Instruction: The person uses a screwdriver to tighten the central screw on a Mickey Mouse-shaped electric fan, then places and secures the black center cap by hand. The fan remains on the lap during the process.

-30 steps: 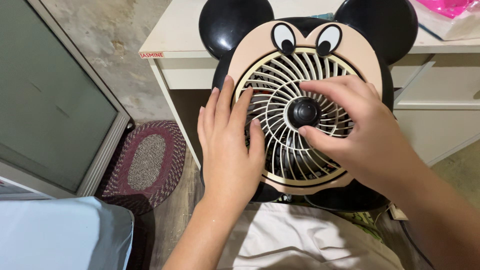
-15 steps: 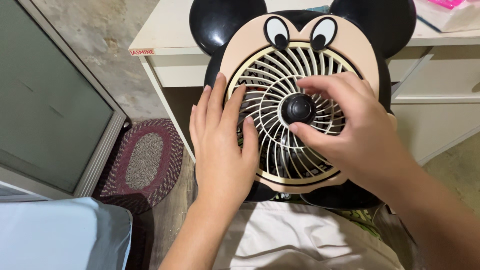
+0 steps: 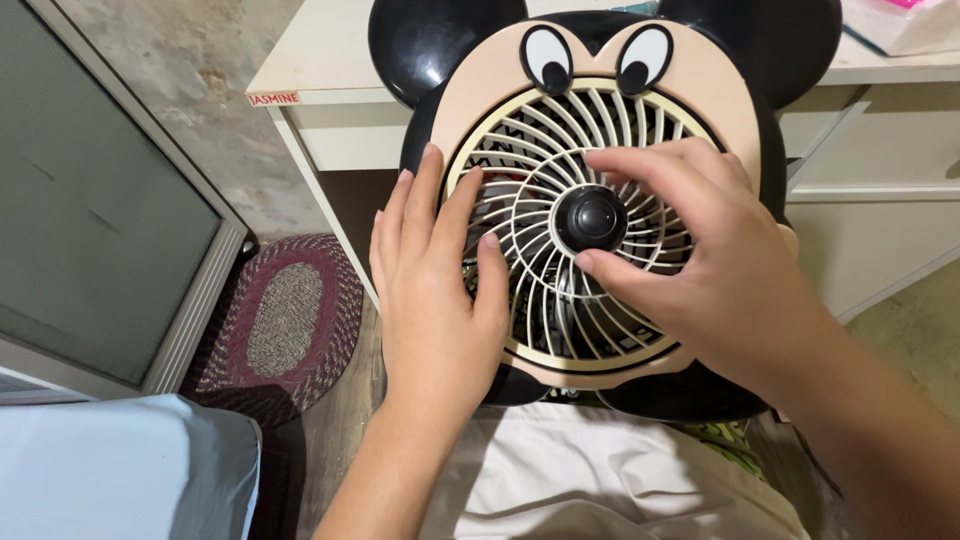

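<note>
A cartoon mouse-head fan [image 3: 720,95] with black round ears, a peach face and two drawn eyes stands on my lap. Its cream spiral grille [image 3: 560,150] fills the face, with a black round knob [image 3: 591,217] at the centre. My left hand [image 3: 435,290] lies flat on the left side of the grille, fingers spread and pressing on the ribs. My right hand [image 3: 700,265] rests over the right side, thumb below the knob and fingers curved above it, close around the knob without clearly pinching it.
A cream desk [image 3: 330,75] with drawers stands right behind the fan. An oval braided rug [image 3: 285,320] lies on the floor at left, beside a glass door with a metal frame [image 3: 195,300]. Pale cloth [image 3: 120,465] covers the lower left; my beige shorts [image 3: 590,480] are below.
The fan and both hands have shifted slightly left and up in view. My right fingers have closed in a little around the knob; the left hand keeps its flat hold.
</note>
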